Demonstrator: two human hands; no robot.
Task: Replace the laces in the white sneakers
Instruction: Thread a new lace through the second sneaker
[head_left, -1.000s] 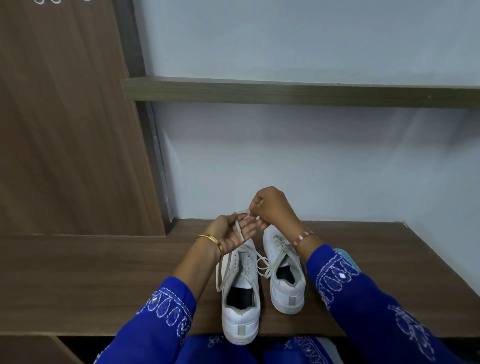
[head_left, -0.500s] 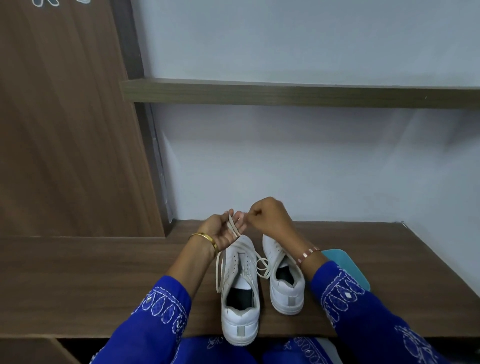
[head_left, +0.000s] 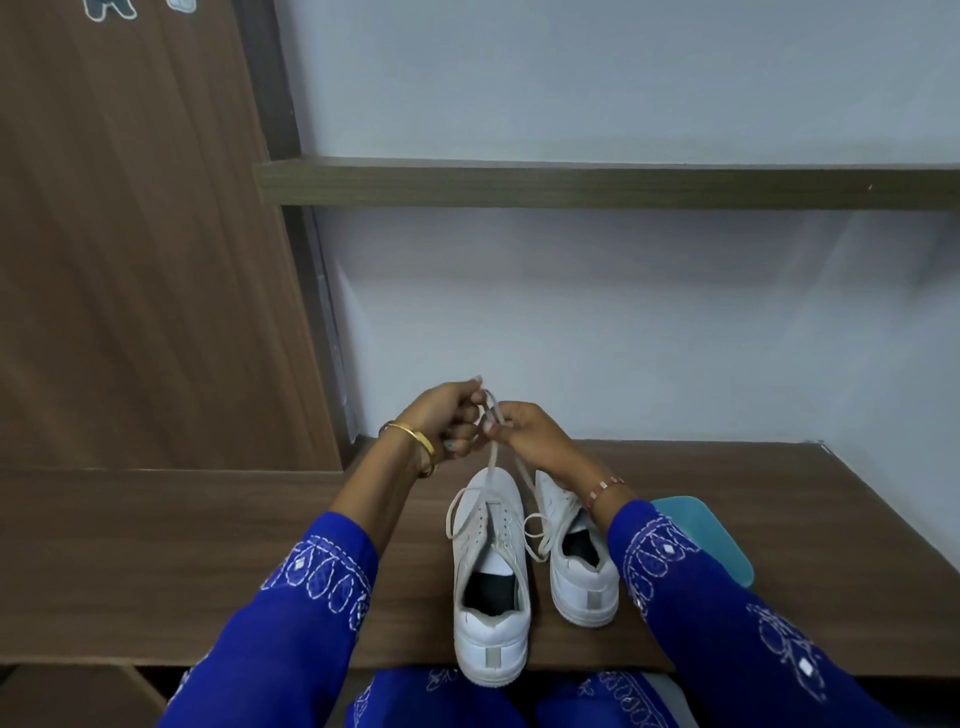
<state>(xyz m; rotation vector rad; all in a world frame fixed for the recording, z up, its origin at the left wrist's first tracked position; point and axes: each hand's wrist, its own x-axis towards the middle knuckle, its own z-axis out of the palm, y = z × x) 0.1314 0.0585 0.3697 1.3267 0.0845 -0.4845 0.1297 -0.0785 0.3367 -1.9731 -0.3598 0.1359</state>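
From the head camera we look down on a wooden ledge where two white sneakers stand side by side, heels toward us and toes toward the wall. The left sneaker sits closer to us, its heel right at the ledge's front edge; the right sneaker stands just beside it, set farther back.

Our hands meet above and beyond the toes. The left hand and the right hand are close together, both curled and pinching the lace — it rises from the front of the left sneaker straight up to the fingers, along the shoe's long axis. We judge any pull must run up and away from us, and both hands are equally near.

A looser loop of lace hangs between the two shoes. We cannot tell which eyelets it passes through — the strands blur where the fingers cover them. The right forearm hides part of the right sneaker and of a teal object beyond it.
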